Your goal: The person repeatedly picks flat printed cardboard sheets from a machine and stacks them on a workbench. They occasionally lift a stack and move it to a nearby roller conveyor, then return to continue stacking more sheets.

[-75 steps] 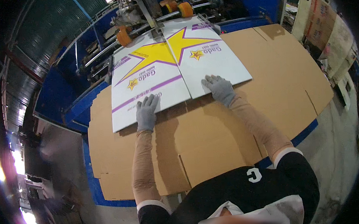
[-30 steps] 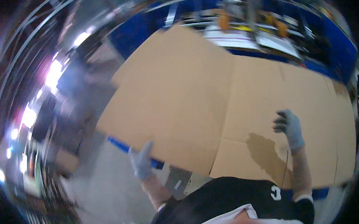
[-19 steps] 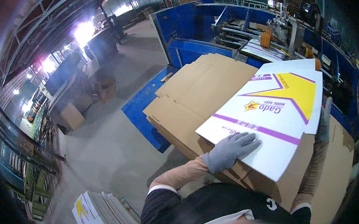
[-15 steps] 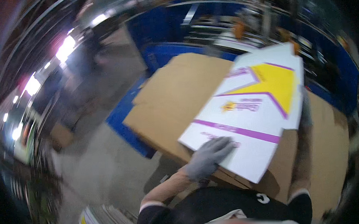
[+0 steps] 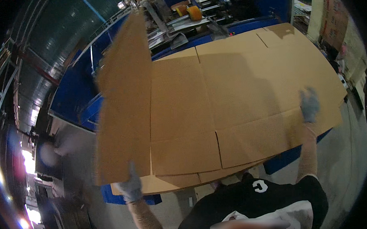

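A large flat sheet of brown corrugated cardboard point(image 5: 247, 83), creased and slotted, lies before me. At its left a long brown cardboard panel point(image 5: 123, 105) stands tilted up, slightly blurred. My left hand point(image 5: 130, 188), in a grey glove, grips this panel at its near end, thumb on the face toward me and the other fingers hidden behind. Over the right part of the flat sheet is my right hand point(image 5: 310, 104), also gloved. Its blurred fingers are apart and hold nothing; whether they touch the cardboard I cannot tell.
Beyond the cardboard stands a blue machine point(image 5: 229, 36) with metal shafts and yellow-orange rollers point(image 5: 194, 13). Blue supports point(image 5: 290, 159) show under the sheets. At the far right is a pale post point(image 5: 324, 20) beside a brown carton point(image 5: 334, 22). Grey floor point(image 5: 346, 177) surrounds the stack.
The white, purple and yellow printed face has gone from view; brown cardboard shows instead. My left hand has moved left, now gripping a raised panel. The view has swung right.
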Demonstrator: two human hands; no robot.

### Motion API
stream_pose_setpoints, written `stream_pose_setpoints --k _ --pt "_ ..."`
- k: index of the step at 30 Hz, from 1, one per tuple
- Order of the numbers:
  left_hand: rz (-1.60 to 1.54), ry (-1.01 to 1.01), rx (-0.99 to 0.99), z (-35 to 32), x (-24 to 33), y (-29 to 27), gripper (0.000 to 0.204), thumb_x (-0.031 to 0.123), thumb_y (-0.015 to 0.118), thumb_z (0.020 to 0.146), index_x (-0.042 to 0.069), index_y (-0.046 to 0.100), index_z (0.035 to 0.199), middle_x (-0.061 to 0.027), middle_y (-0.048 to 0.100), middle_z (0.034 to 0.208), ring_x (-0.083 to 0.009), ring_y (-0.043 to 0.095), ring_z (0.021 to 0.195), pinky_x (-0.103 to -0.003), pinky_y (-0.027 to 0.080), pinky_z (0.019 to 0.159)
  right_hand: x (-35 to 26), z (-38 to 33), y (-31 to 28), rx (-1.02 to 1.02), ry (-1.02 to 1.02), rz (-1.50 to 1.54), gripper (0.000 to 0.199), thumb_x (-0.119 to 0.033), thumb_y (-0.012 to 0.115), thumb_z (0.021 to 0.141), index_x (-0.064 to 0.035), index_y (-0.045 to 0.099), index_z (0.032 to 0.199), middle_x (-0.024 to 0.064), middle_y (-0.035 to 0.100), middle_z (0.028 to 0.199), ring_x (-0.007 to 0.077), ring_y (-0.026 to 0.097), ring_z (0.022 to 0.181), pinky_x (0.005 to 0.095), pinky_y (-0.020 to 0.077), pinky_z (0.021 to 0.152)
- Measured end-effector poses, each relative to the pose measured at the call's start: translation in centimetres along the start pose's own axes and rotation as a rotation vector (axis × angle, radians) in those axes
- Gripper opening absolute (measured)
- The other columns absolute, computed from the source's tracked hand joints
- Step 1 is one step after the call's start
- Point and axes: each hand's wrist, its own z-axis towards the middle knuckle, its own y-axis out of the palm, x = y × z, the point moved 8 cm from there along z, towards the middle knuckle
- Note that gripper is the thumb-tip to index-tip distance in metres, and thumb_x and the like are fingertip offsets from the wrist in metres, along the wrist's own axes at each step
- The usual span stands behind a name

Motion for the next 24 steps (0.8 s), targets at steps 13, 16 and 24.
stream_pose_setpoints --k 13,16,24 --pt "0.321 0.26 -0.193 3.4 -12.2 -4.5 0.026 0.01 0.06 0.089 -0.001 0.063 0.113 -0.016 0.067 0.109 -0.0282 0.065 0.099 -0.037 0.052 0.084 2.1 -18.7 -10.8 0.561 0.962 0.525 0.044 -0.025 0.052 0.094 0.004 0.051 0.127 0.0124 0.055 0.127 0.0228 0.055 0.112 0.0347 0.0446 0.094" --pt "0.201 0.188 -0.323 1.8 -12.0 -1.7 0.033 0.003 0.057 0.087 0.0 0.06 0.12 -0.0184 0.063 0.116 -0.0327 0.061 0.108 -0.038 0.05 0.091 -5.3 -10.9 -15.1 0.401 0.485 0.19 0.042 -0.017 0.056 0.09 0.0039 0.053 0.126 0.0131 0.06 0.121 0.0223 0.057 0.11 0.032 0.0446 0.094" --pt "0.061 0.553 -0.615 -5.3 -4.7 11.3 0.064 -0.011 0.046 0.068 0.004 0.052 0.129 -0.0172 0.049 0.136 -0.034 0.045 0.128 -0.047 0.033 0.109 -25.7 -2.5 -11.6 0.118 -0.33 0.511 0.045 -0.002 0.054 0.078 -0.0123 0.061 0.121 0.0113 0.06 0.123 0.0319 0.058 0.109 0.0372 0.0465 0.095"
